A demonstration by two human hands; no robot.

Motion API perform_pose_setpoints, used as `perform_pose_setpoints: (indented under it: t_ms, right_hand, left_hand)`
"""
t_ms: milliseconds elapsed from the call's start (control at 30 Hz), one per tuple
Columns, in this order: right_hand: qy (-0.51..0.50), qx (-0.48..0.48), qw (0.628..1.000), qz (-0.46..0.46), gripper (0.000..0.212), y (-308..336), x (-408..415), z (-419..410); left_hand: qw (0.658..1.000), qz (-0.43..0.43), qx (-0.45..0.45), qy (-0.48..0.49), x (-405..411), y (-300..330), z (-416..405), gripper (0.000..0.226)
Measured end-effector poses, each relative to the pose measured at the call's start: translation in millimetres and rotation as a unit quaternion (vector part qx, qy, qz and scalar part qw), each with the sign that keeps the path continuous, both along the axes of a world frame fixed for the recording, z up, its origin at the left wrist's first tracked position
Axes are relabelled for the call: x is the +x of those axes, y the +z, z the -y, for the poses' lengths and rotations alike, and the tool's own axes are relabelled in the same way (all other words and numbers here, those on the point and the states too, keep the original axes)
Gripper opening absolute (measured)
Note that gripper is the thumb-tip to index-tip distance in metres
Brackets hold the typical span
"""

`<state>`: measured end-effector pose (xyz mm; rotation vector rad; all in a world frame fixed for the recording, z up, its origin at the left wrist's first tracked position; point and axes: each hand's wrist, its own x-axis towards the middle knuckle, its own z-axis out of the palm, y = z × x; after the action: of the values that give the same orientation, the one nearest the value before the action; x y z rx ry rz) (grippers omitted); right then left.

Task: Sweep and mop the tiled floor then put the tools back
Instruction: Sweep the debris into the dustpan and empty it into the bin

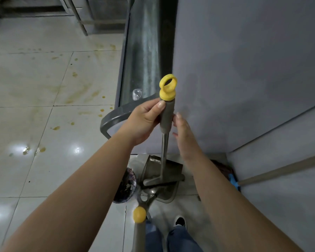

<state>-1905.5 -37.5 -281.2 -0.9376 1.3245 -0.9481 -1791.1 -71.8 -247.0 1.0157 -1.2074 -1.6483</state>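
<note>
My left hand (146, 120) grips the grey top of a long metal handle (166, 115) capped by a yellow hanging ring (168, 88). That handle runs down to a grey dustpan (162, 171) standing on the floor against the wall. My right hand (183, 131) is beside the grip with fingers spread, fingertips just touching it. A second handle with a yellow end cap (139, 214) leans toward me below. The tiled floor (35, 115) on the left carries yellow-brown stains and spots.
A grey wall (244, 70) fills the right. A metal cabinet side (144, 51) with a curved grey base (109, 124) stands ahead. A dark round brush-like thing (125, 184) lies by the dustpan. A wooden pole (280, 170) with a blue fitting (234, 180) leans at right. My shoe (180, 221) is below.
</note>
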Motion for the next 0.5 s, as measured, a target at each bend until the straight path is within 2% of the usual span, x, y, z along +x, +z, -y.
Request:
perform_pose_setpoints:
  t_ms: [100,167,300,400,500]
  right_hand:
    - [0.055,-0.017,0.998,-0.005,0.028,-4.0,9.2,11.3]
    - [0.068,-0.014,0.997,-0.024,0.041,-14.7,19.4,17.9]
    - [0.078,0.018,0.996,-0.047,0.052,-32.8,41.1,31.8]
    - [0.043,0.006,0.996,-0.073,0.046,-40.6,56.2,50.9]
    - [0.016,0.038,0.993,-0.114,0.048,-51.4,60.6,71.8]
  left_hand:
    - [0.999,-0.039,0.035,0.001,6.8,-9.0,12.6,0.029]
    - [0.994,-0.043,0.084,0.057,15.6,-18.4,21.1,0.026]
    - [0.983,0.068,0.099,0.14,25.1,-39.8,33.6,0.03]
    - [0.968,0.05,0.142,0.2,23.2,-44.4,48.2,0.034]
    - [0.965,0.085,0.153,0.194,27.3,-55.6,66.0,0.038]
